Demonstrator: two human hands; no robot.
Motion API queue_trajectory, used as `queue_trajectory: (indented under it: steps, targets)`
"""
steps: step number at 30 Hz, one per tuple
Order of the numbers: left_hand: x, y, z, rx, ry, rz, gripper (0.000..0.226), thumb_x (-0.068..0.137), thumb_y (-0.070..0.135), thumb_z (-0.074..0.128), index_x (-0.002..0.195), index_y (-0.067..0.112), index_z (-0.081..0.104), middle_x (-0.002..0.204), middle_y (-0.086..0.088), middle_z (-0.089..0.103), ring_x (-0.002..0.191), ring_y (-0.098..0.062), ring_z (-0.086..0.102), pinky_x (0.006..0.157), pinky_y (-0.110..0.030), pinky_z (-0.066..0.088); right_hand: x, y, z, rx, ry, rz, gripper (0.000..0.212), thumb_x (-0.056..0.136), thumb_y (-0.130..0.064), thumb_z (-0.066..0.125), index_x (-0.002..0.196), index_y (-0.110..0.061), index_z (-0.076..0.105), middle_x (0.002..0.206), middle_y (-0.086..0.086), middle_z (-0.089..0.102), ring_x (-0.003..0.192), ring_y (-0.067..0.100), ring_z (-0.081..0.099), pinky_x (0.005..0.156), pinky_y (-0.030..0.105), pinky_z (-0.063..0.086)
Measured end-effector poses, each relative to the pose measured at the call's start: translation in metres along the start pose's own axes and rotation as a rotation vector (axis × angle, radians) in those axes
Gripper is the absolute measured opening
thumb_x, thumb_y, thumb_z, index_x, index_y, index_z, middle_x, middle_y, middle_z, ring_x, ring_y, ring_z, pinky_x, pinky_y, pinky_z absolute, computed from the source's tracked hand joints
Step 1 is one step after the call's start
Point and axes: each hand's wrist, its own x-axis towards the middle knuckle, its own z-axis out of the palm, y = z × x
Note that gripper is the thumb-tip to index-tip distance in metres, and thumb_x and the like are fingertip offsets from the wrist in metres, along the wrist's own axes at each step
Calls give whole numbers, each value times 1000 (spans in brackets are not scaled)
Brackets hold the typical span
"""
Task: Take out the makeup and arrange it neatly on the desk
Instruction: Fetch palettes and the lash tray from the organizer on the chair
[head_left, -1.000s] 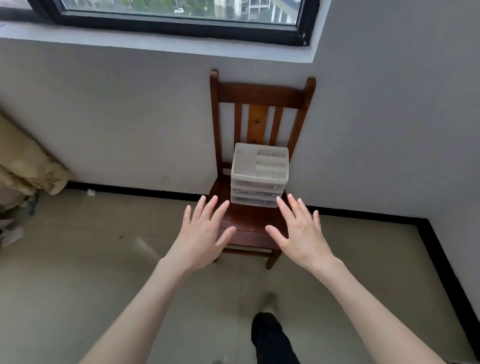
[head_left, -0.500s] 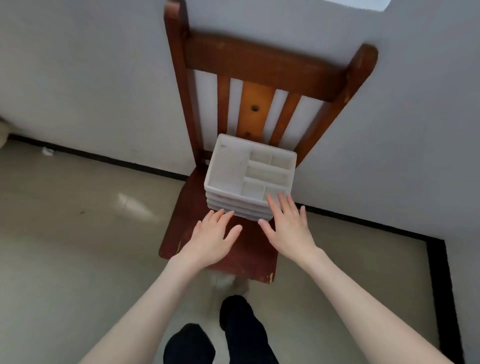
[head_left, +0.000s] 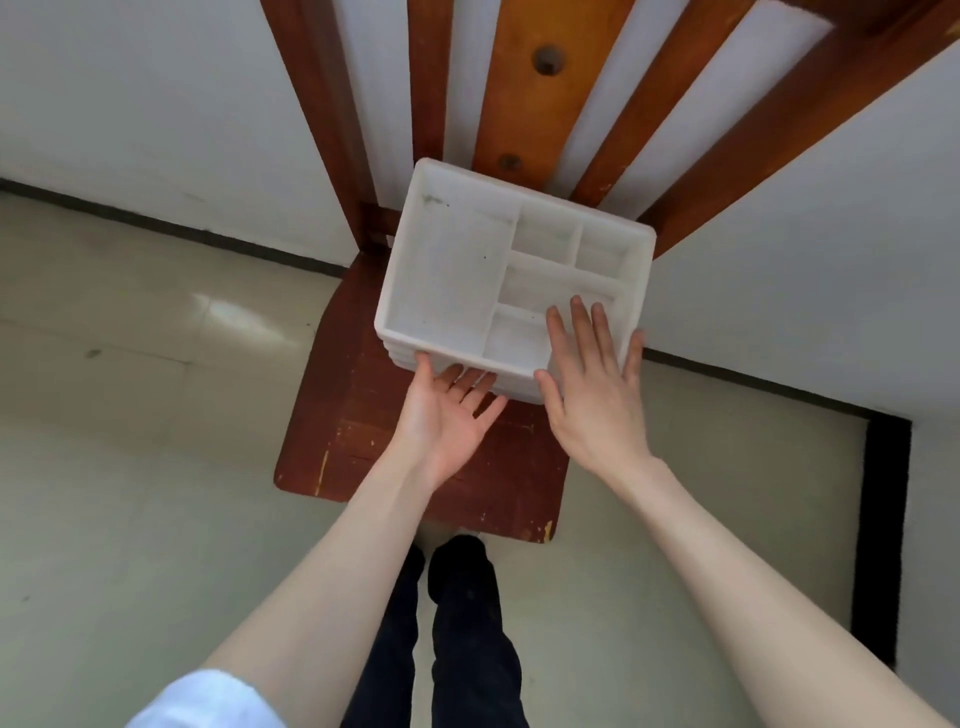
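Note:
A white plastic makeup organizer (head_left: 447, 270) with drawers below and several bare top compartments stands on the seat of a wooden chair (head_left: 358, 415). My left hand (head_left: 447, 415) is turned palm up, its fingers reaching under the organizer's front drawers and its thumb against the front edge. My right hand (head_left: 592, 384) lies flat, palm down, with straight fingers over the front right compartments. No makeup items show; the drawers' contents are hidden.
The chair back (head_left: 524, 88) stands against a white wall (head_left: 156, 104). A pale tiled floor (head_left: 130, 415) with a dark skirting line surrounds the chair. My dark trouser legs (head_left: 467, 623) stand just before the seat.
I have stepped much closer to the chair. Both hands moved forward to the organizer; the left turned palm up at the drawers, the right came to rest on top.

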Motion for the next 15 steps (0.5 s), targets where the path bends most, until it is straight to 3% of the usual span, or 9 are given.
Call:
queue_trajectory:
  steps: [6,15]
  targets:
    - [2,-8,0,-52,30,-8,68,88,58,43,135,11,37,133,-13,48,124,-27,47,96,-48,41,0,-1,4,-10,-1,20,60,98,-38,30,150,-21,6,158,7,3,146,23,-4,111,51,-13]
    - [-28,-21,-29,22,134,-30,72,89,62,29,134,6,38,136,-16,47,113,-27,55,87,-41,49,2,1,6,-7,5,26,61,97,-40,30,150,-21,7,158,8,2,140,15,-13,110,48,-16]
